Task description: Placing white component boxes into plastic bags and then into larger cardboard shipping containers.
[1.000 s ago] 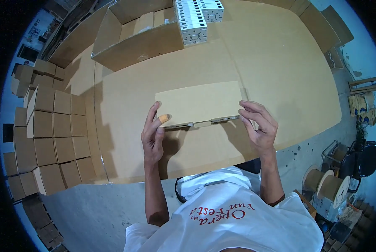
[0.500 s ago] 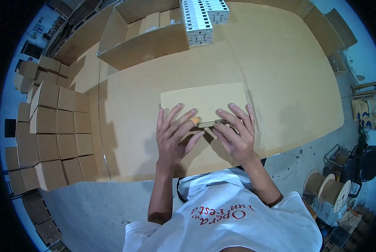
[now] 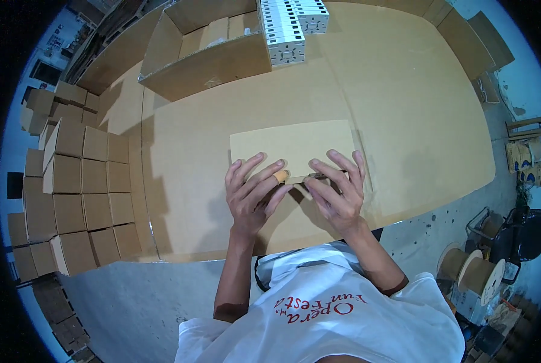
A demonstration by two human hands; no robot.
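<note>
A flat, pale cardboard piece [image 3: 294,144] lies on the cardboard-covered table [image 3: 403,109] right in front of me. My left hand [image 3: 252,193] lies flat on its near edge, fingers spread and pointing away from me. My right hand [image 3: 337,190] presses down beside it, fingers also spread, over the same near edge. The two hands nearly touch in the middle. One left fingertip wears an orange-tan wrap. The folded part of the cardboard under my palms is hidden.
A large open cardboard box [image 3: 204,48] stands at the far left of the table. White perforated blocks [image 3: 285,27] are stacked behind it. Many small folded boxes [image 3: 77,181] are piled at my left. Cable spools [image 3: 473,272] and clutter sit on the floor at right.
A second ago my hands held the cardboard piece at its two ends. They have since moved inward and down and now press flat on its near edge, side by side.
</note>
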